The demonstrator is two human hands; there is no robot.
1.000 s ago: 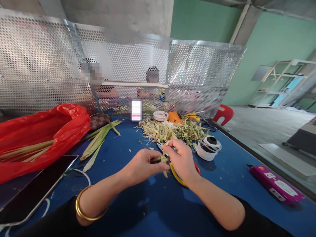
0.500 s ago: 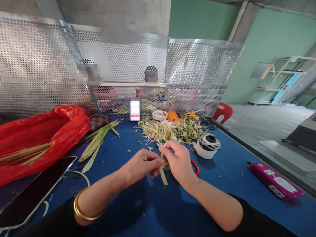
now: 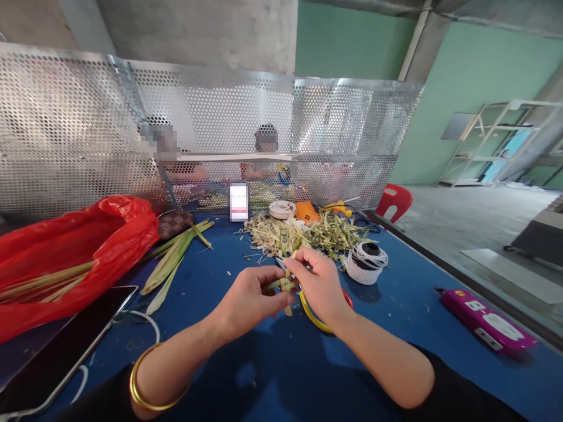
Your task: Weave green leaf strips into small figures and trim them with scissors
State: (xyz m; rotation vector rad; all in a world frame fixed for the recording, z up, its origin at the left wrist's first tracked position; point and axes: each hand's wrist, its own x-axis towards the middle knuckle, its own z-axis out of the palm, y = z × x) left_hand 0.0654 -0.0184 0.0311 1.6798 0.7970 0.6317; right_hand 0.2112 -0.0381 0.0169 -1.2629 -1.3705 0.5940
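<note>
A small folded or knotted piece of green leaf strip (image 3: 285, 285) is between my hands above the blue table. My left hand (image 3: 250, 296) curls around its left side, the thumb below and the fingers above. With thumb and forefinger together, my right hand (image 3: 317, 284) pinches the strip's upper end. Under the right hand lie scissors (image 3: 313, 316) with a yellow and red handle, their blades partly showing past the fingertips. How the leaf is folded is partly hidden by my fingers.
Leaf scraps (image 3: 303, 231) are heaped ahead, beside a white cord spool (image 3: 366, 262). Long leaves (image 3: 169, 266), a red plastic bag (image 3: 79, 246) and a tablet (image 3: 65, 346) lie left. A purple case (image 3: 488, 319) lies right. A perforated metal screen (image 3: 229, 111) stands behind, with people beyond it.
My left hand has opened its grasp a little, with thumb and fingers further apart around the leaf piece. The strip's hanging tail is now mostly covered. More of the yellow scissor handle shows.
</note>
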